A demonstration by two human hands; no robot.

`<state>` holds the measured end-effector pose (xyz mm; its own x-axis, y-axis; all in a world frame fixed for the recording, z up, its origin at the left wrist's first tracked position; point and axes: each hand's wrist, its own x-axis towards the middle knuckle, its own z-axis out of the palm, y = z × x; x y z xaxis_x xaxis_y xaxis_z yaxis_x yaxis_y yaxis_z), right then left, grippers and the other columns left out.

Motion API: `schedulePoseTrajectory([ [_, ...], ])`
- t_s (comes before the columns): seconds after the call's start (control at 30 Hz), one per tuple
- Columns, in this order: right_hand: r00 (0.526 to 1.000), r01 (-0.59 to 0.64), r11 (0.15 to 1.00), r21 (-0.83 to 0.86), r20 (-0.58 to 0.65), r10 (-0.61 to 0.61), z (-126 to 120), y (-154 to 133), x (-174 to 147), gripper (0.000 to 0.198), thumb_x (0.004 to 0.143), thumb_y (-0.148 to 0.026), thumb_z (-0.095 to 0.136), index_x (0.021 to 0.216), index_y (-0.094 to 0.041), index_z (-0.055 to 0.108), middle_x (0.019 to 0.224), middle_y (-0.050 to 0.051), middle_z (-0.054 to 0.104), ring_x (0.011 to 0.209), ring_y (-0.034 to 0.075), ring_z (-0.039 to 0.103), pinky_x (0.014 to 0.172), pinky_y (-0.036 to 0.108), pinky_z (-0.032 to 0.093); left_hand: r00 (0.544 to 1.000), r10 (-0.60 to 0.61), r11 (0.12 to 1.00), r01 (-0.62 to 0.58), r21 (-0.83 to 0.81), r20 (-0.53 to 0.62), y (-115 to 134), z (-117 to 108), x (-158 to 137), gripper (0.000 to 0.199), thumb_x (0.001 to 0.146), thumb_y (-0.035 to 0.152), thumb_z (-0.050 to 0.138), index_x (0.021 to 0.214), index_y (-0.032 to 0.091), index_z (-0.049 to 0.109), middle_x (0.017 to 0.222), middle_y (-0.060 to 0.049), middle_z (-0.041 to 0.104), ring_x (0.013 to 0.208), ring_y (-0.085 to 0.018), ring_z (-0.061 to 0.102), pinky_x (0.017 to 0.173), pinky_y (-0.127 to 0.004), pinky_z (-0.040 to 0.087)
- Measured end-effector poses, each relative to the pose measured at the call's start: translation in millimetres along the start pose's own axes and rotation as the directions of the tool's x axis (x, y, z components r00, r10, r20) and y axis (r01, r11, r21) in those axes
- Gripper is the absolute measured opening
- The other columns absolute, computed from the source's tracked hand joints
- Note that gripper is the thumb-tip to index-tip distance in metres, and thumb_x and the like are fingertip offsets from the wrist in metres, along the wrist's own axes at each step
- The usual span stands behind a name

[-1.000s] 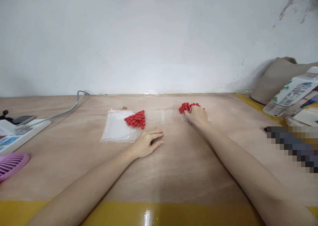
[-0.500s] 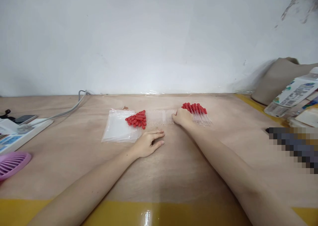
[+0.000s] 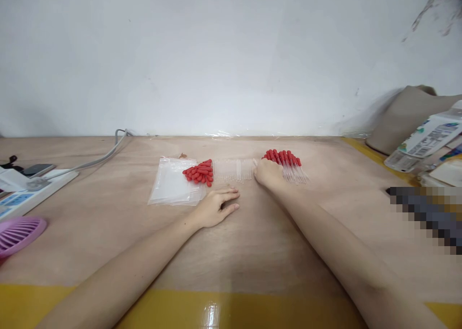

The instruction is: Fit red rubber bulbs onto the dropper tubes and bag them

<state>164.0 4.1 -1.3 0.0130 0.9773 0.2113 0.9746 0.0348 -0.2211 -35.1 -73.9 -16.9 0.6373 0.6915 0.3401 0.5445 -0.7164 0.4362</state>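
Observation:
My left hand lies on the table with its fingers stretched out and holds nothing. Just beyond its fingertips is a row of thin clear tubes, laid side by side. A pile of red rubber bulbs rests against the row's left end, partly on clear plastic bags. At the row's right end, my right hand is closed, fingers pinched together; whatever is between them is hidden. Beyond and right of it lies a bunch of clear droppers with red bulbs, partly covered by that hand.
A white power strip with a grey cable and a pink slatted object are at the left. On the right are a labelled plastic bottle, a beige container and a dark blurred-out object. A white wall rises behind.
My right hand has shifted slightly to the right, away from the end of the tube row. My left hand stays in place. The view has tilted a little.

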Motion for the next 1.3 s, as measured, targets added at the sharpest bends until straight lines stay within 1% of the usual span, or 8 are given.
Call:
schedulePoseTrajectory([
  [0.1, 0.995, 0.050, 0.998, -0.044, -0.090, -0.053, -5, 4, -15, 0.028, 0.085, -0.017, 0.036, 0.097, -0.004, 0.058, 0.094, 0.025, 0.060, 0.087, 0.032, 0.059, 0.071, 0.040, 0.040, 1.000, -0.010, 1.000, 0.010, 0.021, 0.008, 1, 1, -1, 0.036, 0.086, 0.032, 0.048, 0.115, 0.015, 0.059, 0.121, -0.010, 0.057, 0.117, -0.021, 0.049, 0.098, -0.036, 0.041],
  [0.17, 0.959, 0.220, 0.973, -0.071, -0.167, -0.229, -6, 12, -28, 0.029, 0.088, -0.017, 0.032, 0.096, -0.006, 0.057, 0.089, 0.021, 0.062, 0.083, 0.028, 0.058, 0.076, 0.041, 0.037, 1.000, -0.003, 0.999, 0.003, 0.052, -0.003, 2, 3, -1, 0.035, 0.087, 0.032, 0.047, 0.115, 0.015, 0.059, 0.120, -0.010, 0.058, 0.115, -0.020, 0.051, 0.095, -0.035, 0.043],
  [0.37, 0.574, 0.757, 0.635, -0.153, -0.307, -0.759, 2, 52, -57, 0.034, 0.091, -0.012, 0.026, 0.110, -0.013, 0.054, 0.090, 0.011, 0.063, 0.083, 0.019, 0.055, 0.080, 0.034, 0.036, 0.952, 0.007, 0.892, 0.133, 0.431, -0.307, -11, -11, 4, 0.023, 0.085, 0.032, 0.049, 0.091, 0.022, 0.068, 0.096, -0.005, 0.068, 0.093, -0.025, 0.055, 0.083, -0.043, 0.039],
  [0.43, 0.533, 0.778, 0.607, -0.160, -0.342, -0.774, 5, 59, -62, 0.034, 0.090, -0.010, 0.029, 0.114, -0.014, 0.053, 0.091, 0.010, 0.063, 0.082, 0.018, 0.055, 0.077, 0.033, 0.038, 0.887, -0.004, 0.813, 0.272, 0.514, -0.463, -20, -22, 6, 0.021, 0.084, 0.030, 0.050, 0.087, 0.022, 0.068, 0.093, -0.006, 0.067, 0.091, -0.027, 0.052, 0.080, -0.044, 0.036],
  [0.6, 0.582, 0.743, 0.662, -0.096, -0.398, -0.710, 9, 59, -68, 0.029, 0.090, -0.014, 0.034, 0.104, -0.015, 0.058, 0.087, 0.010, 0.063, 0.080, 0.019, 0.055, 0.074, 0.033, 0.041, 0.805, -0.139, 0.657, 0.510, 0.555, -0.576, -39, -41, 7, 0.024, 0.080, 0.036, 0.052, 0.090, 0.019, 0.065, 0.098, -0.011, 0.060, 0.094, -0.031, 0.049, 0.075, -0.043, 0.034],
  [0.87, 0.642, 0.713, 0.701, -0.015, -0.387, -0.662, 8, 57, -67, 0.025, 0.091, -0.020, 0.038, 0.101, -0.016, 0.060, 0.086, 0.009, 0.062, 0.076, 0.018, 0.055, 0.071, 0.030, 0.042, 0.768, -0.303, 0.640, 0.603, 0.476, -0.565, -49, -42, 7, 0.019, 0.079, 0.035, 0.051, 0.081, 0.020, 0.062, 0.089, -0.009, 0.061, 0.091, -0.030, 0.051, 0.072, -0.041, 0.036],
  [1.13, 0.652, 0.713, 0.701, -0.003, -0.367, -0.664, 6, 57, -67, 0.026, 0.091, -0.020, 0.036, 0.101, -0.016, 0.060, 0.086, 0.008, 0.062, 0.077, 0.017, 0.054, 0.072, 0.030, 0.042, 0.839, -0.074, 0.660, 0.446, 0.604, -0.539, -47, -41, 7, 0.018, 0.085, 0.026, 0.044, 0.079, 0.019, 0.059, 0.077, -0.007, 0.066, 0.083, -0.027, 0.054, 0.072, -0.039, 0.034],
  [1.3, 0.660, 0.708, 0.707, 0.005, -0.363, -0.658, 6, 57, -67, 0.024, 0.090, -0.020, 0.038, 0.100, -0.015, 0.060, 0.084, 0.008, 0.061, 0.077, 0.018, 0.055, 0.071, 0.030, 0.041, 0.945, 0.158, 0.650, 0.118, 0.751, -0.286, -20, -33, 10, 0.023, 0.086, 0.016, 0.038, 0.081, 0.017, 0.060, 0.079, -0.009, 0.064, 0.079, -0.023, 0.055, 0.070, -0.035, 0.036],
])
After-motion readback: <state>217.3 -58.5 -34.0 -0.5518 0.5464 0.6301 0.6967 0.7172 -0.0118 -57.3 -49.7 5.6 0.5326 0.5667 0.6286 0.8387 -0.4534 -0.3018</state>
